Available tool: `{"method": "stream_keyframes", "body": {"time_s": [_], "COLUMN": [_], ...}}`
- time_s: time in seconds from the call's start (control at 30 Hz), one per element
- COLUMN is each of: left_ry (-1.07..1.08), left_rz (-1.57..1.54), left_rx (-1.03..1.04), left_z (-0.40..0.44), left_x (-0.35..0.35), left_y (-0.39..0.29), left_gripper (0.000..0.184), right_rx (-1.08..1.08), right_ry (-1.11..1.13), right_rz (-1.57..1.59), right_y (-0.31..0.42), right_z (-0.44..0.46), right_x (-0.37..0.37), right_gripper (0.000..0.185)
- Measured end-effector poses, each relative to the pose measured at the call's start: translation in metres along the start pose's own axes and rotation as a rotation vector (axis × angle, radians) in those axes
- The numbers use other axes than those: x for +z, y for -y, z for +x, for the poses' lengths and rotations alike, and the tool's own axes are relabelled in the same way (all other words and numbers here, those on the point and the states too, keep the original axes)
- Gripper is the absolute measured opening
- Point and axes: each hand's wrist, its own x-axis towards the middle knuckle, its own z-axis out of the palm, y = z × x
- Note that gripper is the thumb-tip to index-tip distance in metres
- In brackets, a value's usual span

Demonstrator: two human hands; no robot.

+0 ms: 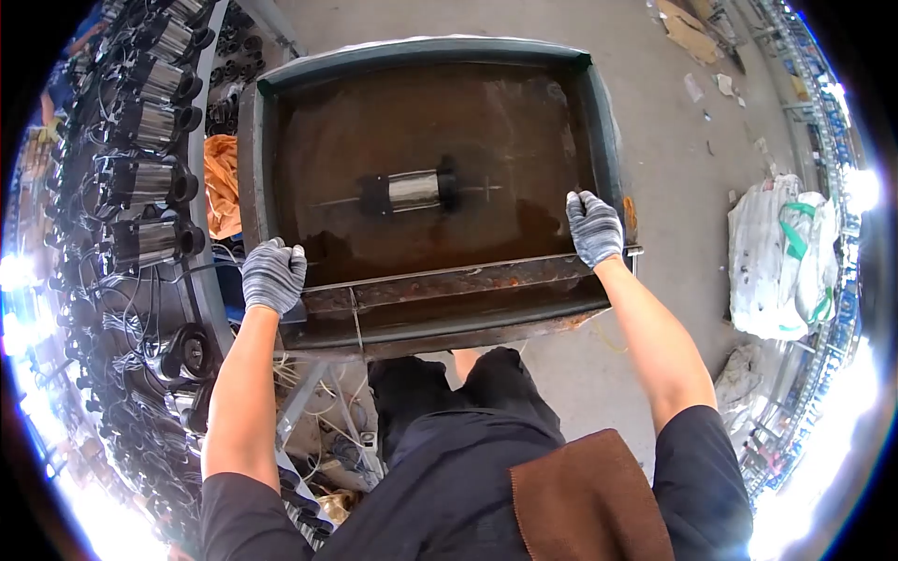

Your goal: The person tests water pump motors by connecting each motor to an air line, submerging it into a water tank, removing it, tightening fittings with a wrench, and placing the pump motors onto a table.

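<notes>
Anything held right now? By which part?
Can't tell: left hand and right hand are curled at the sides of the tank, any grip hidden. The cylinder in it is in neither hand.

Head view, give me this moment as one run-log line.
left gloved hand: left side of tank, grip unclear | right gloved hand: right side, grip unclear | motor-like cylinder: lying in tank, neither hand touching

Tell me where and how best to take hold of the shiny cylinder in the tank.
Come from above, probably, left hand and right hand each on a dark end piece: the cylinder lies roughly left to right inside the tank's raised walls. The thin rods jutting from both ends look like poorer grips.
</notes>
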Motion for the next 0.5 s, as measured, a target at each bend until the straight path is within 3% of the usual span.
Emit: {"method": "stream_keyframes", "body": {"time_s": [0.5], "left_ry": [0.005], "left_rz": [0.028], "left_rx": [0.008], "left_z": [-0.0003], "left_x": [-0.0023], "left_y": [-0.0012], "left_gripper": [0.045], "right_rx": [0.025], "right_ry": [-0.018], "right_rz": [-0.012], "right_y": [-0.0026], "right_z": [0.0013], "right_x": [0.0034], "right_gripper": [0.044]}}
